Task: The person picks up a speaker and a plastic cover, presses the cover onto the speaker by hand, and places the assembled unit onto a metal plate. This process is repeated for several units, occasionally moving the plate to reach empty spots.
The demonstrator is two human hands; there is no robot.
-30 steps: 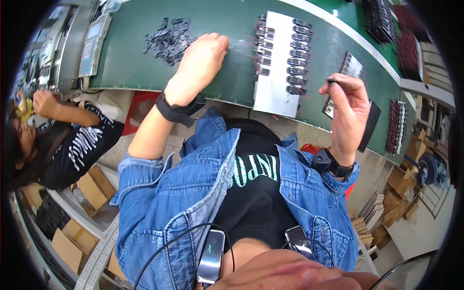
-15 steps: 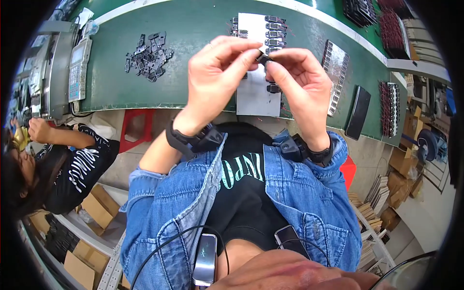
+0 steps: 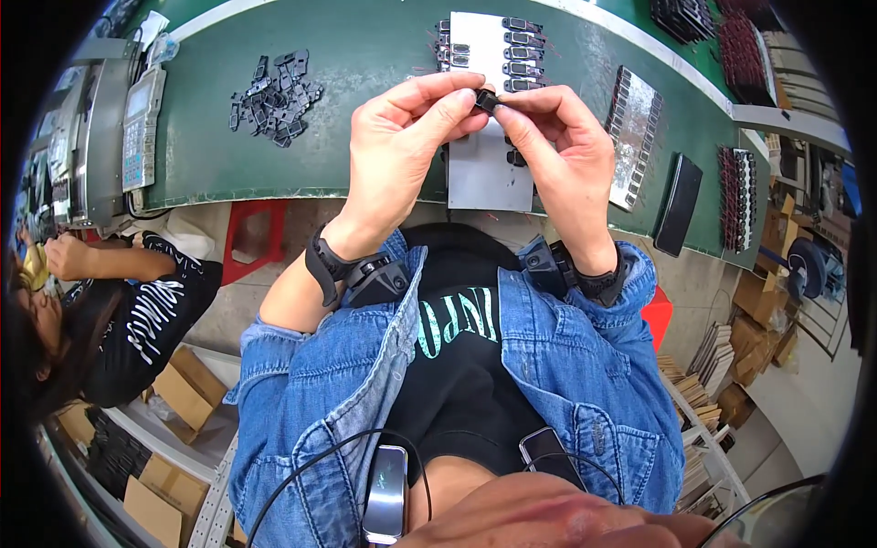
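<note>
A small black plastic part [image 3: 488, 101] is pinched between the fingertips of both hands above a white board [image 3: 489, 183]. My left hand [image 3: 399, 137] grips its left end with thumb and forefinger. On its right end my right hand [image 3: 568, 151] does likewise, thumb underneath. Under and beyond the hands, similar black parts with thin red wires [image 3: 523, 54] line the board's right side. Others lie along its left edge, partly covered by my left hand. A loose heap of black plastic pieces [image 3: 277, 100] lies to the left on the green table [image 3: 206, 164].
To the right lie a strip of small parts [image 3: 637, 137], a flat black rectangular device [image 3: 678, 205] and a row of red-wired pieces [image 3: 738, 199]. A keypad device [image 3: 142, 132] stands left. Another person [image 3: 137, 310] sits at the left near a red stool [image 3: 256, 242].
Both hands have shifted slightly left and up with the black part. The part is now turned so that more of its face shows between the fingertips.
</note>
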